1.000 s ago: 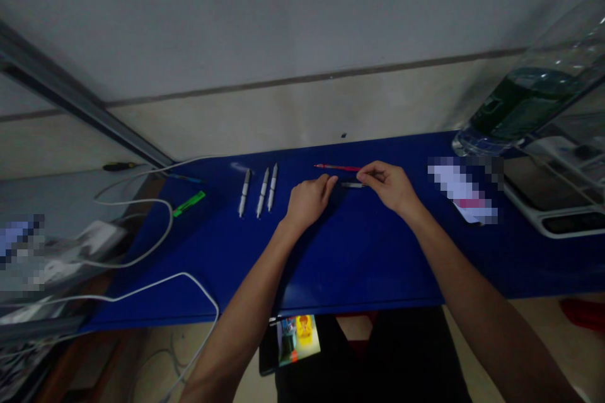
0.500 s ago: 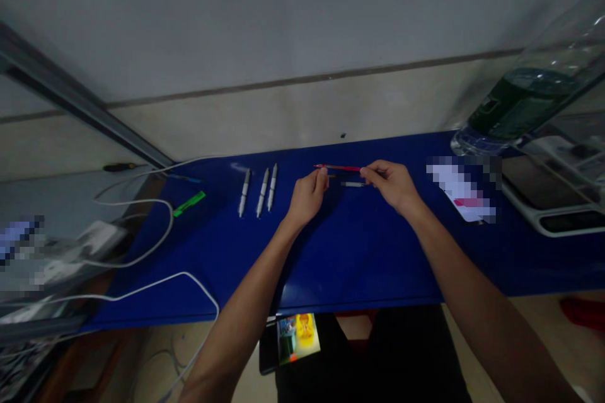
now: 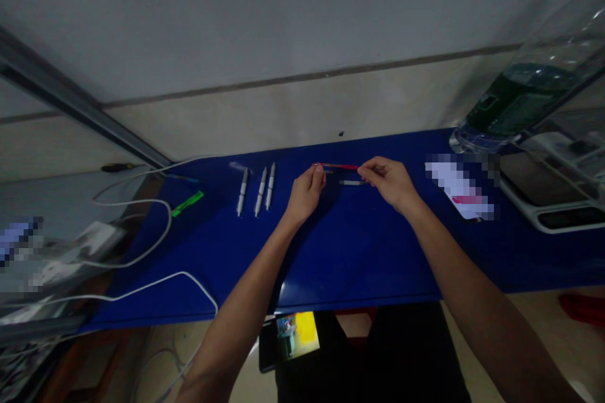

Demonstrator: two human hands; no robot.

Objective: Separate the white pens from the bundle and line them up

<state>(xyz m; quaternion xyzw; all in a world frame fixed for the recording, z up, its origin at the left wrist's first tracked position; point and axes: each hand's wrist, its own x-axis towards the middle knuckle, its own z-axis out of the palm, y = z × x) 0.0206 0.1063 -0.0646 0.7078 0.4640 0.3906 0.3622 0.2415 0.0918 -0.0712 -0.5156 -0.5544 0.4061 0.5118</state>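
A thin red pen-like rod (image 3: 341, 167) spans the space between my two hands over the blue table (image 3: 359, 252). My left hand (image 3: 307, 190) pinches its left end, and my right hand (image 3: 386, 181) grips its right end with thumb and fingers. Just below the rod lies a grey-white pen part (image 3: 350, 183), close to my right fingertips. A small yellowish piece (image 3: 329, 172) shows beside my left fingertips; whether it is held I cannot tell. Left of my hands lie a grey-white pen (image 3: 242, 191), a second one (image 3: 261, 191) and a third (image 3: 270, 186).
A green strip (image 3: 188, 204) and white cables (image 3: 165, 227) are on the left. On the right are a pixelated packet (image 3: 460, 192), a large bottle (image 3: 515, 101) and a scale-like device (image 3: 543, 189). A lit phone (image 3: 297, 339) lies below the table edge.
The left end of the red rod has come closer to my left fingertips, which now cover more of it. Otherwise the view has only shifted slightly.
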